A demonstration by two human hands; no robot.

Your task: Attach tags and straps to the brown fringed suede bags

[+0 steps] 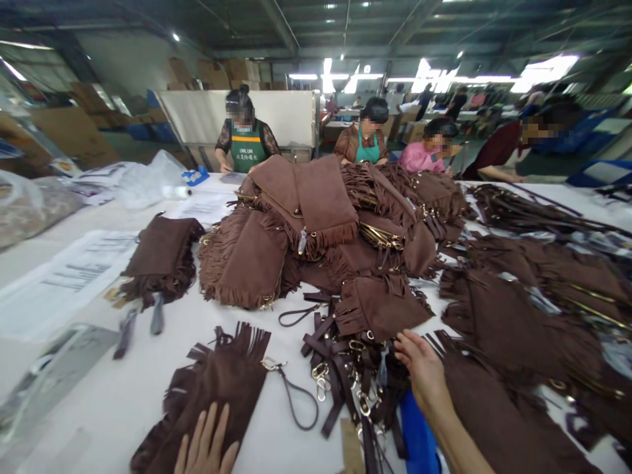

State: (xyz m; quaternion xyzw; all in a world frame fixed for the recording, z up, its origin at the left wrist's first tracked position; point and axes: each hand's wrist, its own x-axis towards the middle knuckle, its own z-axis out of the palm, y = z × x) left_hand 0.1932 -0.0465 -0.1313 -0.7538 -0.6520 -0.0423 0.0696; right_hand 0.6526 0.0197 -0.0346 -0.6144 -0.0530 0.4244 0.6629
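In the head view, the left hand (205, 444) lies, fingers spread, on a fringed pouch (217, 378) on the tabletop (269, 438), the right hand's (425, 375) half-open fingers at another pouch (382, 306), grip unclear, tangled straps (336, 359) between, heaped bags (323, 197) beyond.

The heap of pouches (320, 204) sits mid-bench (279, 444), with co-workers (244, 148) behind it across the bench. Left of the heap lies a small stack (162, 253), then paper sheets (64, 280); plastic bags (143, 178) lie to its rear left. Right of the heap spread more pouches (523, 319), with long straps (533, 217) to its right rear. Before the heap lie a front pouch (382, 309), the right hand (424, 372) at its corner, and loose straps (340, 368); left-front of the heap, a single pouch (217, 378) lies under the left hand (205, 447).
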